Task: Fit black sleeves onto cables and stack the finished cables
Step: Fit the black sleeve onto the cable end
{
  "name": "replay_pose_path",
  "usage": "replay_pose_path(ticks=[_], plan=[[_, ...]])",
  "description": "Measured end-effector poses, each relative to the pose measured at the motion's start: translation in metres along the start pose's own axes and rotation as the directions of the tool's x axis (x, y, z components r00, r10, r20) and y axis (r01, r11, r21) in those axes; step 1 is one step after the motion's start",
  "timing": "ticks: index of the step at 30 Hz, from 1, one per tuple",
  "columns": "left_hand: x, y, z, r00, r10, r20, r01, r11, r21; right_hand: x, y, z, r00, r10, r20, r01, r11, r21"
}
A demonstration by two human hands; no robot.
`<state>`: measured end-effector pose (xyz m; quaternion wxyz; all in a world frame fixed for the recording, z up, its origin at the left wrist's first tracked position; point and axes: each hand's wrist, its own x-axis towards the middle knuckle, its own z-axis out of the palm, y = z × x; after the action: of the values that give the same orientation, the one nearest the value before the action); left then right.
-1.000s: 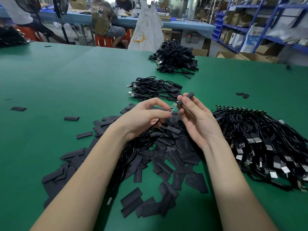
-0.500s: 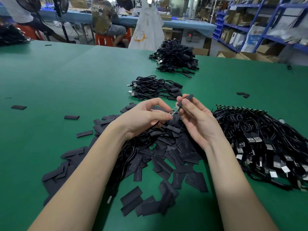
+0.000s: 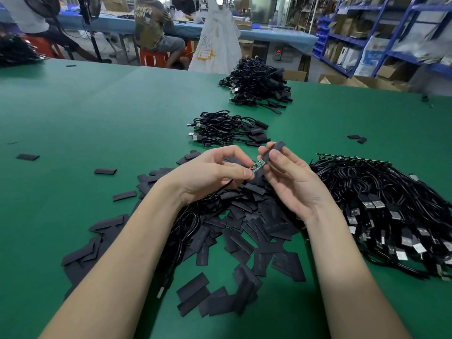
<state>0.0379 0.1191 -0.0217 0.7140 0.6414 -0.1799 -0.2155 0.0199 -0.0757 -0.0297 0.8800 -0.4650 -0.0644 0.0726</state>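
Sleeve meeting cable end, mid-fit.

The left hand [image 3: 208, 174] pinches the cable's small circuit board [image 3: 258, 165] by its wire end; the right hand [image 3: 291, 177] has its fingers [image 3: 277, 157] closed on a black sleeve [image 3: 275, 150], whose mouth seems just started over the board tip. Next, slide it fully on, keeping both aligned. Loose sleeves [image 3: 244, 228] litter the green bench [image 3: 97, 113]; finished cables [image 3: 230, 129] lie beyond, unsleeved cables [image 3: 391, 204] right, shelving behind.

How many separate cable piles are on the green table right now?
4 in view: a far pile by the back edge, a small pile just beyond the hands, a big pile at right, and one partly cut off at far left.
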Motion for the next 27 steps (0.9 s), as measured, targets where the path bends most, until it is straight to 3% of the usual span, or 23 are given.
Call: replay_pose_path(ticks=[7,13,19,27], plan=[[0.0,-0.001,-0.002,0.999,-0.002,0.035,0.002,1.0,0.0,-0.001,-0.001,-0.004,0.997,0.072,0.036,-0.069,0.996,-0.063],[0.004,-0.004,-0.001,0.999,0.031,-0.018,-0.031,0.999,-0.026,0.003,0.006,0.0,0.999,0.037,0.038,-0.034,0.997,-0.064],[0.006,-0.005,-0.004,0.968,0.205,-0.148,-0.148,0.934,0.326,0.007,0.01,0.003,0.993,-0.004,-0.118,0.004,1.0,0.0],[0.007,-0.007,-0.002,0.928,0.329,-0.175,-0.221,0.865,0.45,0.009,0.017,0.008,0.989,-0.003,-0.15,0.009,0.999,0.039]])
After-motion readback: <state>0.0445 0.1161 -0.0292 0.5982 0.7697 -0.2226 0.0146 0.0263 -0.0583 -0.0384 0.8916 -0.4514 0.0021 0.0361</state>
